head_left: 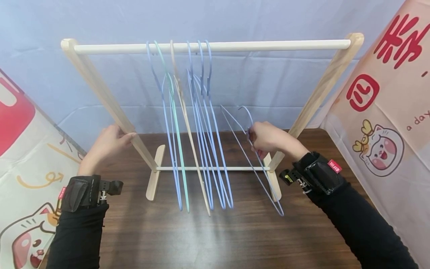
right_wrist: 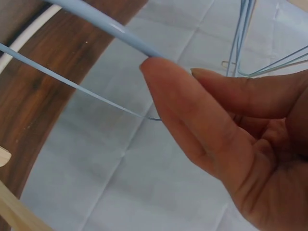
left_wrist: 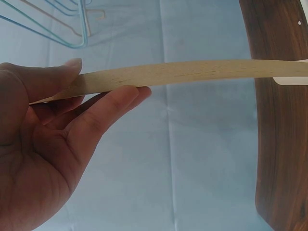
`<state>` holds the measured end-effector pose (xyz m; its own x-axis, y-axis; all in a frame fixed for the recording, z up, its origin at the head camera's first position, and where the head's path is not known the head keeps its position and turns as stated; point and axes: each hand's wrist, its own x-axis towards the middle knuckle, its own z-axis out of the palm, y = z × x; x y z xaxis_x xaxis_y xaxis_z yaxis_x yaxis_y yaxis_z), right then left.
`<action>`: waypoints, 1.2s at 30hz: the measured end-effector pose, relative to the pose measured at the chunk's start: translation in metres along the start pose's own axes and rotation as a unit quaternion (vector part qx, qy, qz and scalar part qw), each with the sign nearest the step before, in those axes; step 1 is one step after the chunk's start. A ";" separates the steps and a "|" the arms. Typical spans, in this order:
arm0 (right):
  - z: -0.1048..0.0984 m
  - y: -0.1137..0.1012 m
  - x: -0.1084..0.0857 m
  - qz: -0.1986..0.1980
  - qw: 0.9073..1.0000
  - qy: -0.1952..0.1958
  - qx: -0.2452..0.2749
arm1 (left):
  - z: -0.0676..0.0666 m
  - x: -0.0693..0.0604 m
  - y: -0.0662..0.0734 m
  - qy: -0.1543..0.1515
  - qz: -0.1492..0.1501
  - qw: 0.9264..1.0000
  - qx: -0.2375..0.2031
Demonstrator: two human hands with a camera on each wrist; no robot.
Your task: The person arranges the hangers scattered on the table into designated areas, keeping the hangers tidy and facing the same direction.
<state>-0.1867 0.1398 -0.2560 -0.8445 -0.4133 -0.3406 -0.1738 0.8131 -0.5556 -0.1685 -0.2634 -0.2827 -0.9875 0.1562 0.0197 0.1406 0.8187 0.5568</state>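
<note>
My left hand [head_left: 109, 144] grips the left wooden post [head_left: 97, 86] of a clothes rack; in the left wrist view, thumb and fingers lie on either side of the post [left_wrist: 192, 71]. On the right, my right hand [head_left: 270, 137] pinches a blue wire hanger [head_left: 281, 213] near its neck. Its hook stands below the rail [head_left: 279, 45], apart from it. The right wrist view shows the blue hanger's wire [right_wrist: 115, 30] running into the fingertips, which hide part of it. Several hangers hang on the rail: a green hanger [head_left: 183, 175], a beige hanger [head_left: 196, 164] and some blue ones.
The rack stands on a dark wooden table [head_left: 161, 235]. Its right post [head_left: 329, 78] rises behind the right hand, and a thin lower bar [head_left: 246, 169] joins the feet. Pale blue cloth [head_left: 255, 18] hangs behind, with printed cloth [head_left: 389, 123] on the sides.
</note>
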 end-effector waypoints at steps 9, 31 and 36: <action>-0.011 -0.014 -0.004 0.002 1.000 -0.012 -0.003 | 0.000 0.000 -0.002 0.000 0.000 1.000 -0.006; -0.038 -0.064 -0.020 -0.027 0.999 -0.006 -0.027 | 0.000 0.001 -0.003 -0.003 -0.004 1.000 -0.006; -0.042 -0.071 -0.024 -0.022 1.000 -0.001 -0.008 | 0.000 0.001 -0.003 0.000 -0.003 1.000 -0.008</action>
<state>-0.1753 0.1093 -0.1766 -0.8343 -0.4502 -0.3182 -0.2189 0.8003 -0.5582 -0.1697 -0.2659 -0.2846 -0.9885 0.1501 0.0164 0.1327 0.8113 0.5693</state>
